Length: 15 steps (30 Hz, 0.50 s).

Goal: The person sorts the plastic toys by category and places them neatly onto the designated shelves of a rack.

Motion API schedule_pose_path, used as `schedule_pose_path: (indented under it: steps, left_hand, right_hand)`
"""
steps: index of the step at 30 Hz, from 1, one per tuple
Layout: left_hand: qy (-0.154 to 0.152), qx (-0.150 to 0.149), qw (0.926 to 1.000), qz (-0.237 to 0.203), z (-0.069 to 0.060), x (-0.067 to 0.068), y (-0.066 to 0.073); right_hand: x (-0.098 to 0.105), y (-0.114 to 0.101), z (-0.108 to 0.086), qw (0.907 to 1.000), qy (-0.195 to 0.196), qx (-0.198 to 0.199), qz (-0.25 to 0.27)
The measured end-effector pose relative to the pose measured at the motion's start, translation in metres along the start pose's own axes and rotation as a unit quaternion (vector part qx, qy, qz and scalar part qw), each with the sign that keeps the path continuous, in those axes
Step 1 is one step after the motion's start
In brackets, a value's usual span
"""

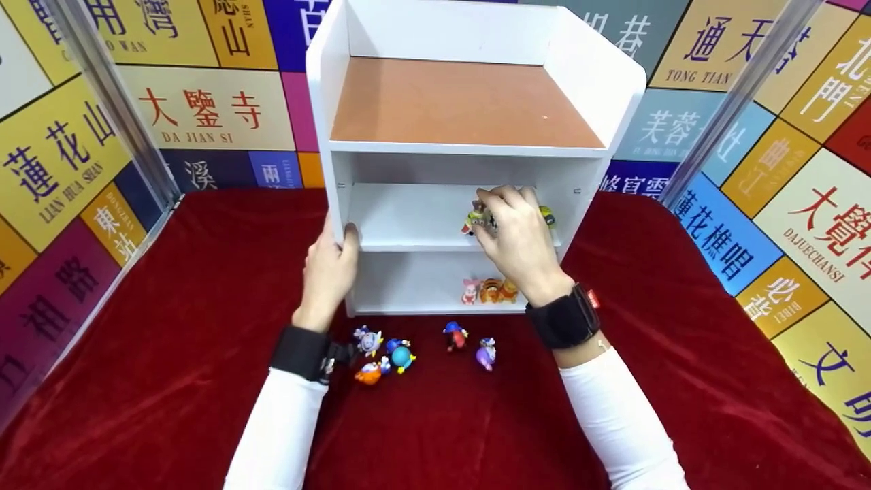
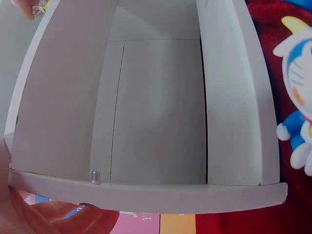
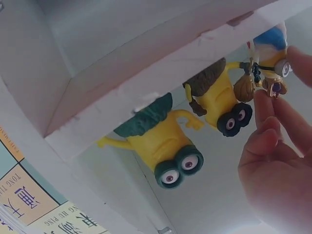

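Looking down from the head view, I'd judge the toy-shelving about half done: Piglet (image 1: 470,292), Tigger (image 1: 490,291) and Winnie the Pooh (image 1: 507,292) stand together on the bottom shelf (image 1: 408,282), towards its right end, while five small figurines (image 1: 401,357) are left on the dark red cloth (image 1: 170,340) in front of the white shelf unit (image 1: 469,148), three bunched towards the left and two further right, apart from each other. The right hand (image 1: 520,235) reaches in over the middle shelf (image 1: 408,212), its thumb and fingers pinching a Minion (image 1: 472,222), and the left hand (image 1: 330,267) grips the unit's left side panel, thumb at the front edge and fingers round the outside. At the left wrist, that panel runs across the lower part of the view with fingers showing past it; a Doraemon-like figurine (image 2: 300,78), cut off by the border, is beside the unit. At the right wrist, everything upside down, two more Minions stand side by side on the middle shelf, one in green goggles (image 3: 158,146), one in brown fur (image 3: 219,100), both looking settled. Next to them is the pinched one, in white and blue, the fingertips apart only by its body. Whether its feet touch the shelf I can't tell.
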<state>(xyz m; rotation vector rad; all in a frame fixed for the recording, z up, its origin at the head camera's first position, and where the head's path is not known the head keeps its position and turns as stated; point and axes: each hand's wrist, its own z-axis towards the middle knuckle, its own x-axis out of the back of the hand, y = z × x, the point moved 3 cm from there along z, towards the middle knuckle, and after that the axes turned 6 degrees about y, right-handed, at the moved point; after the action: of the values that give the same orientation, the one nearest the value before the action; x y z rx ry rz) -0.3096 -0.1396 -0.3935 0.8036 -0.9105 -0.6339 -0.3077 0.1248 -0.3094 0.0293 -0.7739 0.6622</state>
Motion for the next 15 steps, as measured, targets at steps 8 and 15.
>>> schedule_pose_path:
  steps: [8,15]
  left_hand:
    - [-0.001,0.004,1.0,0.0,0.0,0.001,-0.001]
    - [-0.004,-0.002,1.0,-0.006,0.001,-0.001,-0.001]
  right_hand:
    - [0.013,0.003,-0.008,0.9973,0.052,-0.017,0.048]
    - [0.041,0.006,-0.032,0.9882,0.108,-0.015,0.107]
